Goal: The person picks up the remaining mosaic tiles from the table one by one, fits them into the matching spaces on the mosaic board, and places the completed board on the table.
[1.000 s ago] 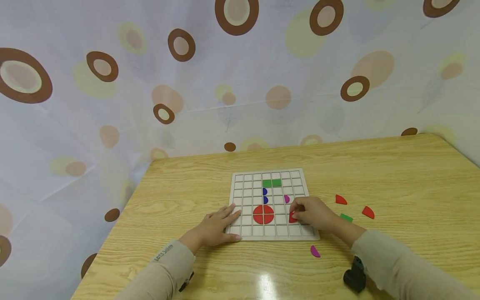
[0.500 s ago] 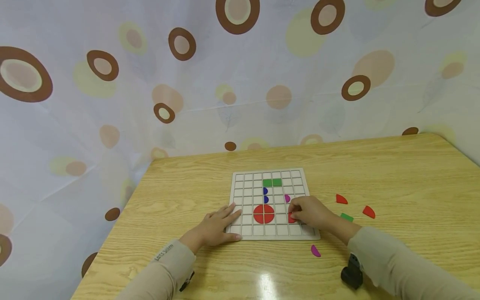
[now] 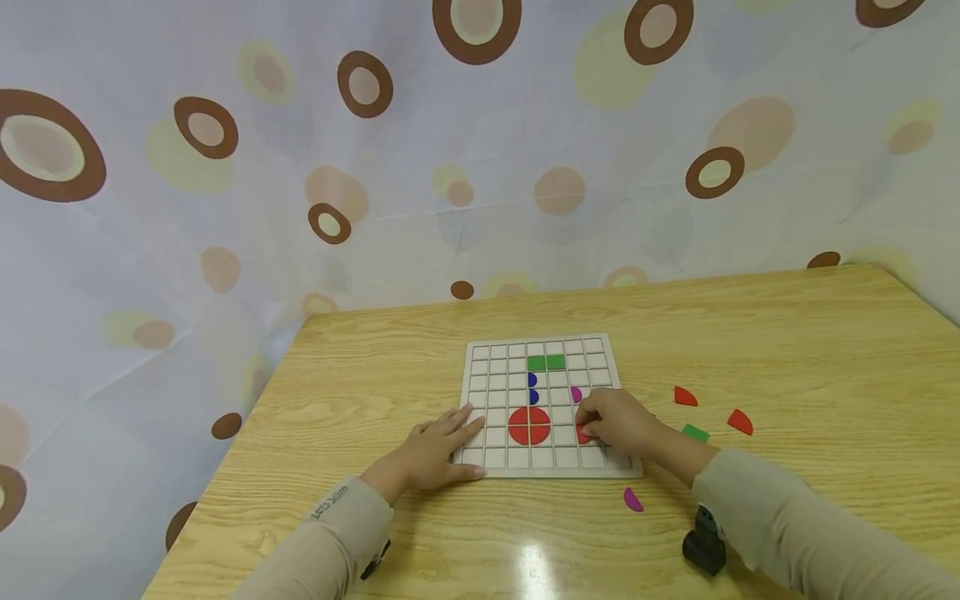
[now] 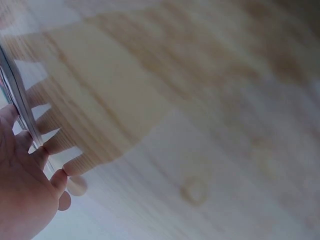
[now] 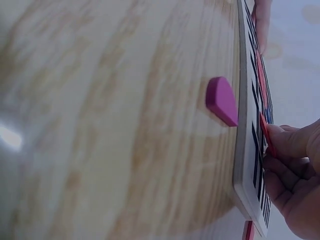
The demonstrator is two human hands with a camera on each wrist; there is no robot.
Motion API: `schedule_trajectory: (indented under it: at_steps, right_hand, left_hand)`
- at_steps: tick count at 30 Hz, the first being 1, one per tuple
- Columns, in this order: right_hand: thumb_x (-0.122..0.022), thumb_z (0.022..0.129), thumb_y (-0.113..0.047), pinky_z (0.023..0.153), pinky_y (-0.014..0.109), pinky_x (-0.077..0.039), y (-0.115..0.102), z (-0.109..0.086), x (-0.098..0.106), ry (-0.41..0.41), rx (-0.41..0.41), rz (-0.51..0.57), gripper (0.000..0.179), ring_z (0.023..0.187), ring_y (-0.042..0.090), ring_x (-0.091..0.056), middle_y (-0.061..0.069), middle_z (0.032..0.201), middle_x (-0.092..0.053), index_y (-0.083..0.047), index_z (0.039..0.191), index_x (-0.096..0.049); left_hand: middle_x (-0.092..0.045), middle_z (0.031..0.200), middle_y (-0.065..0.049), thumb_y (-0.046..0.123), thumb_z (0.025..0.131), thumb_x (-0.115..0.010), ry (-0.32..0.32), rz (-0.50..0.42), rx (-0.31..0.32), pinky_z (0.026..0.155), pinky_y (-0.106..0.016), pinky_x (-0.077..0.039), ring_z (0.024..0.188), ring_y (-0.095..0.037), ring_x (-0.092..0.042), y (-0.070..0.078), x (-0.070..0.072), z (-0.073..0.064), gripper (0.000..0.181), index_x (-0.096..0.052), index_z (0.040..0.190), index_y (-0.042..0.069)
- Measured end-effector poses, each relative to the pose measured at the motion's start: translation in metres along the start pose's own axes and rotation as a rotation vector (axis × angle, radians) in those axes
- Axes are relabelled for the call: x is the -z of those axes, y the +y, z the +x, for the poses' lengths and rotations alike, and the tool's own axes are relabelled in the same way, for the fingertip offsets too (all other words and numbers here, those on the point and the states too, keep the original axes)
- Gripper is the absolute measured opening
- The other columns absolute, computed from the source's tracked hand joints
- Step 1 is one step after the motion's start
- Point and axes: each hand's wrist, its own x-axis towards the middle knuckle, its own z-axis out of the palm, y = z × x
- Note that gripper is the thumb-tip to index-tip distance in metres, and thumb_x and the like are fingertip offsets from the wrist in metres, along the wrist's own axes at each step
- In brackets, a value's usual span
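Observation:
A white gridded board lies on the wooden table. My left hand rests spread on its left edge, fingers straight. My right hand pinches a red quarter-circle piece between thumb and fingers at the right part of the grid. In the right wrist view this red piece stands tilted against the board's surface, partly covered by the thumb. On the board lie a red circle of quarter pieces, two blue half-circles, two green pieces and a magenta half-circle near my right fingers.
Right of the board lie two loose red quarter-circles and a green piece, close to my right forearm. A magenta half-circle lies in front of the board's near edge. A patterned curtain hangs behind the table.
The red piece in my right hand has tipped flatter and shifted slightly left over its cell. My right forearm has moved a little left. My left hand stays in place.

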Motion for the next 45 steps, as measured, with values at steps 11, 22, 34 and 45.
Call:
schedule_trajectory:
  at_steps: [11,22,34,45]
  right_hand:
    - [-0.065,0.073,-0.003,0.065,0.031,-0.043,0.0010,-0.0015,0.0008,0.034,0.051,-0.053,0.002,0.070,0.013,-0.050,-0.003,0.074,-0.055,-0.002,0.075,-0.064]
    - [-0.062,0.076,-0.001,0.069,0.033,-0.044,0.0010,-0.0029,0.0003,0.010,0.005,-0.008,0.007,0.074,0.014,-0.051,-0.001,0.079,-0.057,-0.004,0.082,-0.064]
    - [-0.062,0.074,0.003,0.068,0.033,-0.042,0.0060,-0.0060,0.0058,-0.046,0.008,0.020,0.013,0.074,0.015,-0.048,-0.001,0.081,-0.056,-0.004,0.084,-0.062]
    - [-0.062,0.073,0.004,0.069,0.033,-0.043,0.0040,-0.0062,0.0067,-0.054,0.016,-0.004,0.013,0.077,0.016,-0.051,0.000,0.082,-0.057,-0.004,0.083,-0.063]
  left_hand:
    - [-0.010,0.144,-0.002,0.057,0.080,-0.043,-0.008,0.016,0.001,0.097,-0.046,-0.016,0.129,-0.023,-0.010,0.0017,0.0047,0.0005,0.072,-0.020,0.139,0.023]
    - [-0.013,0.143,-0.004,0.055,0.080,-0.045,-0.003,0.026,-0.001,0.095,-0.048,-0.019,0.128,-0.024,-0.012,0.0036,0.0052,-0.0012,0.071,-0.022,0.138,0.021]
    - [-0.012,0.143,-0.003,0.057,0.080,-0.043,-0.002,0.023,-0.002,0.096,-0.047,-0.018,0.129,-0.023,-0.012,0.0011,0.0029,-0.0007,0.072,-0.021,0.139,0.022]
    - [-0.011,0.144,-0.002,0.057,0.080,-0.043,0.000,0.018,-0.001,0.096,-0.047,-0.018,0.129,-0.024,-0.011,0.0009,0.0025,-0.0008,0.072,-0.021,0.139,0.023]
